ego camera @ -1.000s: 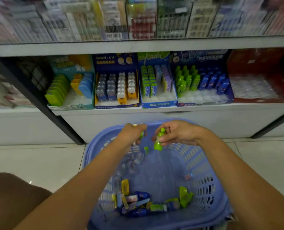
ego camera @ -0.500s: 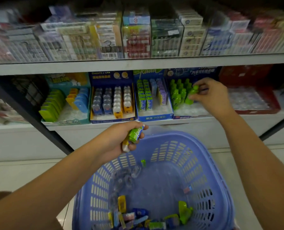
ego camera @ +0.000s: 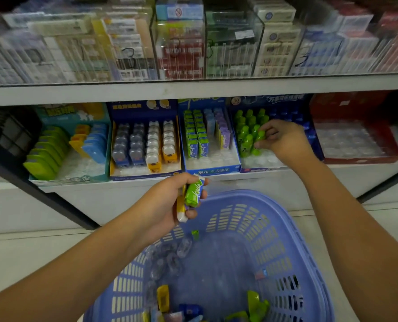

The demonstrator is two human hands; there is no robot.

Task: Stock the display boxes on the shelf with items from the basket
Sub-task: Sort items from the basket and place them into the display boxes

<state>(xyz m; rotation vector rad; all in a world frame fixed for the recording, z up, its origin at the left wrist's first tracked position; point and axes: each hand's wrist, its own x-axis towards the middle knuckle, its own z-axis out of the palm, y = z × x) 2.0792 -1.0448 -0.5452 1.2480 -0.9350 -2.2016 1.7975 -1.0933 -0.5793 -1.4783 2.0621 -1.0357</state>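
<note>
Pinching a green bottle (ego camera: 260, 137) with right hand (ego camera: 284, 141), thumb and fingertips closed on its upper end, at the front-right edge of the green cluster in the bottle display box (ego camera: 258, 170). Bottle roughly upright, leaning back like its neighbours. Cannot tell whether seated in the tray yet.

Gripping a green pack (ego camera: 194, 192) plus a yellow-and-white item (ego camera: 181, 209) in left hand (ego camera: 163, 205), fingers curled round both, above the far rim of the basket (ego camera: 293, 233).

Key relation for the next move: pack display box (ego camera: 207, 171) up and slightly right of left hand, just past the shelf (ego camera: 240, 182) front; left hand clearly nearer it than right. Long axis of held pack tilted up-right, close to the lean of the standing packs (ego camera: 193, 145), so probably only a small wrist turn needed before slotting into the green column. More loose stock at basket bottom.
</note>
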